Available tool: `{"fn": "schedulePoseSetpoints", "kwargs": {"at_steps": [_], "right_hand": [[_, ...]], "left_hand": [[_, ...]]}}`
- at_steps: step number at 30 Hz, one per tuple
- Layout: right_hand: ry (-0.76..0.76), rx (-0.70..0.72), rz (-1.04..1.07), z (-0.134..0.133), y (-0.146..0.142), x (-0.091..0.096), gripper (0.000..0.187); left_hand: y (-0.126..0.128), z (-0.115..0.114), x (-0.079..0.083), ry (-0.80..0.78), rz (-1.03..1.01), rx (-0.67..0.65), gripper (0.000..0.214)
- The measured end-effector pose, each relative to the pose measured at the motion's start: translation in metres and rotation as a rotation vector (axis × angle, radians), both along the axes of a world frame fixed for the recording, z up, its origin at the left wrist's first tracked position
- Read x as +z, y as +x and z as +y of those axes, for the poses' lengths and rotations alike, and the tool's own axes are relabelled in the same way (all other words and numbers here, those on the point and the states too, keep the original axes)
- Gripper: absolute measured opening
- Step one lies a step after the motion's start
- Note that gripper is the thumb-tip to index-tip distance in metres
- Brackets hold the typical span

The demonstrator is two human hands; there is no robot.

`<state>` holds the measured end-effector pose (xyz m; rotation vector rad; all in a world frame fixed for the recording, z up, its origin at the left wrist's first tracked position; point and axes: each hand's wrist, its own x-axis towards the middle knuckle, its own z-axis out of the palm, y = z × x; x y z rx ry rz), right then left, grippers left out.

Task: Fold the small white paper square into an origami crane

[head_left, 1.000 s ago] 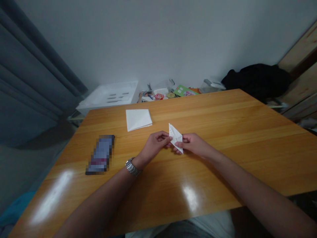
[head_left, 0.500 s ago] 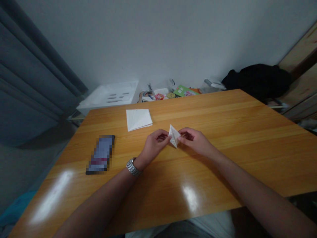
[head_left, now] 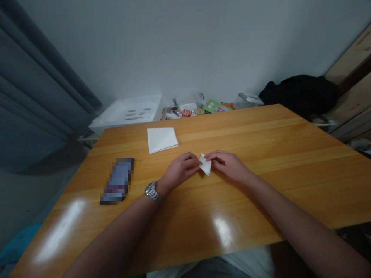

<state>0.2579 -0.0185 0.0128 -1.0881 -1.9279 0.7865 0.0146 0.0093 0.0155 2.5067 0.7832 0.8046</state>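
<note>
A small folded piece of white paper [head_left: 206, 165] lies low over the middle of the wooden table [head_left: 261, 146]. My left hand [head_left: 179, 172], with a metal watch on its wrist, pinches the paper's left edge with curled fingers. From the right, my right hand [head_left: 228, 164] grips the same paper, fingers bent over its top. Only a small corner of the paper shows between the two hands.
A folded sheet of lined white paper [head_left: 161, 139] lies further back on the table. A dark phone [head_left: 118, 180] rests at the left. Behind the table are a white plastic box [head_left: 127, 112], small clutter [head_left: 197, 109] and a black bag [head_left: 301, 94].
The folded paper stood up between my hands as a tall pointed shape; now it is lower and smaller, pressed down near the table. Both hands have closed in over it.
</note>
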Motion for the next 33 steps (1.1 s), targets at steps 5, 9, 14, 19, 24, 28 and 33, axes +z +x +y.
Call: {"fn": "schedulePoseSetpoints", "kwargs": {"at_steps": [5,9,14,19,24,28,33], "right_hand": [[0.044,0.043,-0.124,0.003,0.002,-0.007,0.032],[0.048,0.070,-0.213,0.004,0.003,-0.009,0.031],[0.077,0.117,-0.292,0.004,0.004,-0.008,0.033],[0.103,0.138,-0.309,0.003,0.006,-0.008,0.034],[0.122,0.129,-0.363,0.001,0.005,-0.004,0.035],[0.125,0.112,-0.365,0.000,0.005,0.001,0.038],[0.133,0.110,-0.386,0.000,0.006,0.004,0.035]], "left_hand": [[-0.004,0.005,-0.007,0.068,0.121,-0.033,0.021],[-0.005,0.007,-0.009,0.075,0.177,-0.038,0.020],[-0.005,0.007,-0.009,0.099,0.207,-0.051,0.023],[-0.003,0.002,-0.003,0.119,0.218,-0.020,0.024],[0.001,-0.003,0.004,0.117,0.238,0.022,0.026],[0.003,-0.005,0.004,0.124,0.271,0.041,0.031],[0.000,-0.002,0.000,0.145,0.245,0.002,0.025]]}}
